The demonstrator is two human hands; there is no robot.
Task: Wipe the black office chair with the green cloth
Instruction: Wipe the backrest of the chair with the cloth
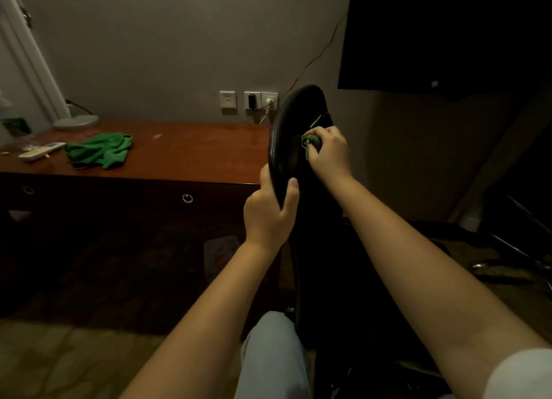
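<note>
The black office chair (286, 135) shows a glossy, curved padded edge; its lower body sinks into darkness. The right hand (330, 155) is clenched around a bunched green cloth (312, 143), pressing it on the chair's inner face. The left hand (268, 216) grips the rim, thumb over. Another crumpled green cloth (100, 150) lies on the polished wooden counter (194, 153).

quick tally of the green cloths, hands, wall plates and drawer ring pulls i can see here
green cloths: 2, one bunched in the right hand against the black office chair, at, one lying on the wooden desk, at
hands: 2, the left hand gripping the chair's edge
wall plates: 3
drawer ring pulls: 2
total: 9
</note>
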